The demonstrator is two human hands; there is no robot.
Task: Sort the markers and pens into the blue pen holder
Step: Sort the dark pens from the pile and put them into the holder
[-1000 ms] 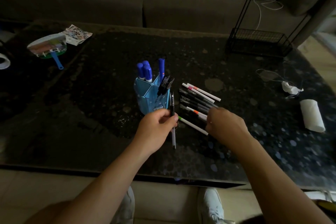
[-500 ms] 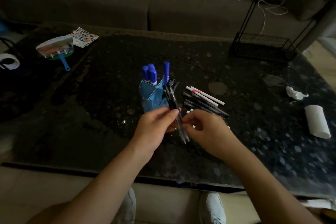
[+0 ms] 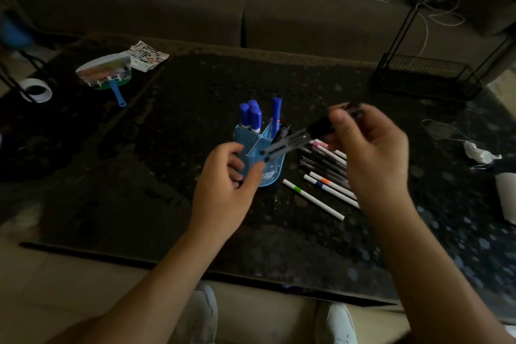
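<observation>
Left hand (image 3: 226, 187) has let go, fingers loose and empty just below the pen tips. Right hand (image 3: 371, 148) now pinches the dark pens (image 3: 290, 142) alone, lifted, tips angled over the blue pen holder (image 3: 268, 173). Judgement: insertion next. White markers (image 3: 321, 198) lie on the table under the grip.

Black pens (image 3: 290, 141) in grip; below them light-blue holder (image 3: 268, 160), white markers (image 3: 312, 200) banded green, orange; black speckled table (image 3: 139, 176).

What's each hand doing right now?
Left hand: loosely open, empty, beside the blue pen holder.
Right hand: closed on a bundle of black pens.
</observation>
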